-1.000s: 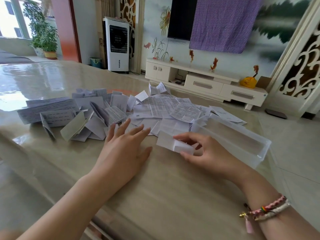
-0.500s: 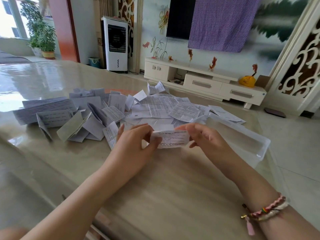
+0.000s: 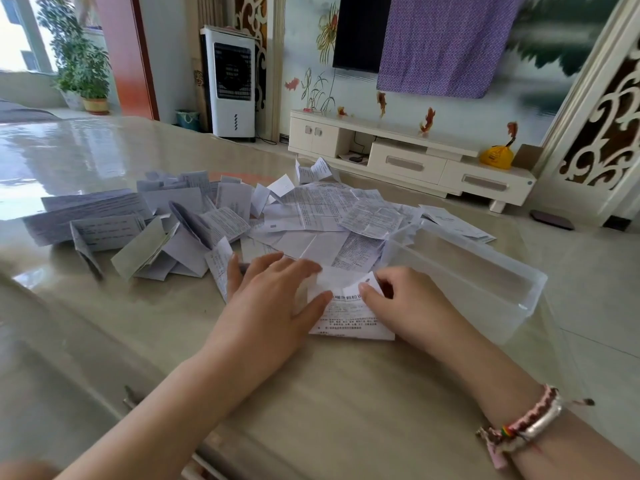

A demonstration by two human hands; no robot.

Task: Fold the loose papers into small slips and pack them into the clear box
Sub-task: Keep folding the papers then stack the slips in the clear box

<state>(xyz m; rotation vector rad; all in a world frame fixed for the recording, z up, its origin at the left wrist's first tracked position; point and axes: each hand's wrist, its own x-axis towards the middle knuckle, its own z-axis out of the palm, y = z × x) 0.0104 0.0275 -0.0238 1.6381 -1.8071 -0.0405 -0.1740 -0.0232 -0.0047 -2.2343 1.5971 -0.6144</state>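
The paper [image 3: 349, 315] is down on the table [image 3: 311, 393] now, not up. Left hand [image 3: 273, 299] presses flat; right hand [image 3: 405, 306] pinches it. Folding starts. Box [image 3: 464, 271] waits at three o'clock.

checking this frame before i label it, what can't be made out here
Head view only:
- Printed text on the paper being folded: too small and blurred to read.
- Part of that paper: hidden under the left hand and right hand.
- Clear box contents: glare and see-through walls make it uncertain.
- Lower sheets of the paper pile: covered by upper ones.

One head-worn wide view looks forward and down, close over the table [image 3: 145, 341].
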